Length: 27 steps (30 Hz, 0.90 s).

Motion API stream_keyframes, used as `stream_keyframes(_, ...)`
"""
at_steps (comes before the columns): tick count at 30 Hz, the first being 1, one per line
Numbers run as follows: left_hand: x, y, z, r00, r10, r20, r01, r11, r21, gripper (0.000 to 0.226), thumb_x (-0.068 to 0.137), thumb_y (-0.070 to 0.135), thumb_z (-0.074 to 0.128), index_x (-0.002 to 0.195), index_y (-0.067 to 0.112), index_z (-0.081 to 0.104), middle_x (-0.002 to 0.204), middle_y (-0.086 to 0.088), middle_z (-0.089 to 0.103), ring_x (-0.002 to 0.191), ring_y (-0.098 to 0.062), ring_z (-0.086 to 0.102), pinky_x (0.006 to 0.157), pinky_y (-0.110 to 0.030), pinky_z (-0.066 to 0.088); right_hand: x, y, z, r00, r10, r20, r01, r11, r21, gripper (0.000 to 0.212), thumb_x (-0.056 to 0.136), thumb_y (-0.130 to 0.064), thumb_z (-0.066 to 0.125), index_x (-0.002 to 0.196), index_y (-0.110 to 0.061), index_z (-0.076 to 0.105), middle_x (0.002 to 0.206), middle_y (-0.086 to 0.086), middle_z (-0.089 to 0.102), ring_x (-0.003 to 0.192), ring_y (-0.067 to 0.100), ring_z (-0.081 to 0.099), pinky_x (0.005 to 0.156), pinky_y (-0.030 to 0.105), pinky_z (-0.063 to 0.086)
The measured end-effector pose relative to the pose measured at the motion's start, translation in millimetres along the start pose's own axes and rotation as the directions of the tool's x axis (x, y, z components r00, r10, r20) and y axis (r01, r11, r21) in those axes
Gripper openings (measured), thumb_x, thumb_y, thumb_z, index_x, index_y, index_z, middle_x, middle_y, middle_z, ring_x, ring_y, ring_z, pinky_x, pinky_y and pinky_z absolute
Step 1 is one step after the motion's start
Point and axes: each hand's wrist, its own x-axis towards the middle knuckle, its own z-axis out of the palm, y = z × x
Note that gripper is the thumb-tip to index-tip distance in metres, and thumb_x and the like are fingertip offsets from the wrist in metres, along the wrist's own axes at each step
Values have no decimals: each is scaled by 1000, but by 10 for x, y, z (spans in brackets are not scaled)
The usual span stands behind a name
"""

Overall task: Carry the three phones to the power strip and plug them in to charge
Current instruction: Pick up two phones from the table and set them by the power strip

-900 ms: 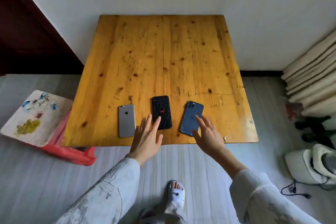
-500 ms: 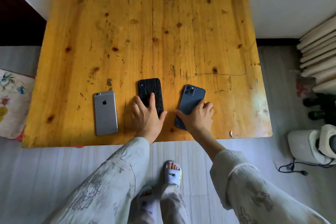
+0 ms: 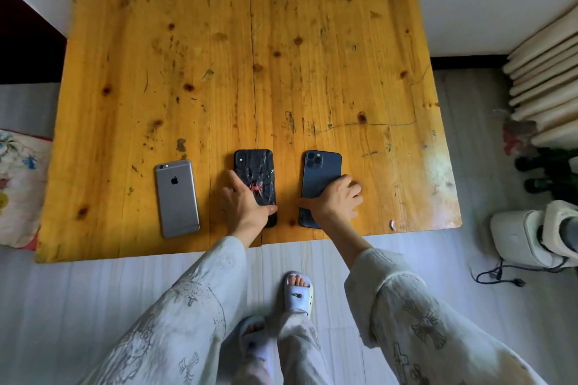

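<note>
Three phones lie face down in a row near the front edge of the wooden table (image 3: 281,40). The grey phone (image 3: 176,197) is on the left, untouched. My left hand (image 3: 244,203) grips the lower part of the black phone with a red spider case (image 3: 255,169), thumb on its right edge. My right hand (image 3: 336,200) clasps the dark blue phone (image 3: 322,172) across its lower half, fingers on its right side and thumb on its left. Both phones still rest on the table. No power strip is in view.
A white wall runs behind the table. A floral cushion on a red stool (image 3: 15,184) sits at the left. Stacked pale cushions (image 3: 550,81) are at the right, with a white appliance (image 3: 528,234) and its black cord (image 3: 497,275) on the grey floor.
My hands went from hovering before the phones to closing on the black and blue ones. The camera moved closer over the table.
</note>
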Motion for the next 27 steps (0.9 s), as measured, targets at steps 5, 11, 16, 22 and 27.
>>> stream_keyframes(5,-112,-188,-45,999,36,7,-35,992,-119,96,72,8,75,142,8,10,147,-16,26,136,-32,27,109,-43,28,-94,90,-1,1000,-15,21,16,999,-31,97,54,-37,86,125,-6,27,130,14,32,120,31,33,94,43,38)
stream_keyframes(11,-138,-294,-186,999,33,27,-27,978,-206,47,83,10,62,123,10,38,121,-14,52,100,-25,50,81,-33,42,-70,169,-69,995,-70,76,68,997,20,77,68,-35,77,123,0,36,130,19,37,120,34,37,97,39,36)
stream_keyframes(16,-250,-250,-269,992,-53,118,88,946,-313,47,84,13,62,124,15,38,125,-12,53,103,-25,53,84,-40,48,-29,197,-280,973,-76,216,7,952,307,15,83,-9,59,97,-3,59,109,21,64,95,34,62,82,44,55)
stream_keyframes(22,-601,-135,-466,983,-12,185,92,896,-434,51,85,4,58,130,15,38,130,-13,52,82,-15,56,62,-30,47,-315,291,-633,968,-128,216,24,905,425,31,83,-10,61,113,-2,60,105,5,56,104,35,61,89,50,51)
stream_keyframes(27,-1044,20,-794,971,152,186,-39,863,-503,54,85,6,60,133,16,37,130,-14,52,95,-20,51,73,-30,40,-785,483,-1169,979,-170,116,58,770,635,15,85,-6,56,101,-6,58,96,18,63,86,30,62,67,36,55)
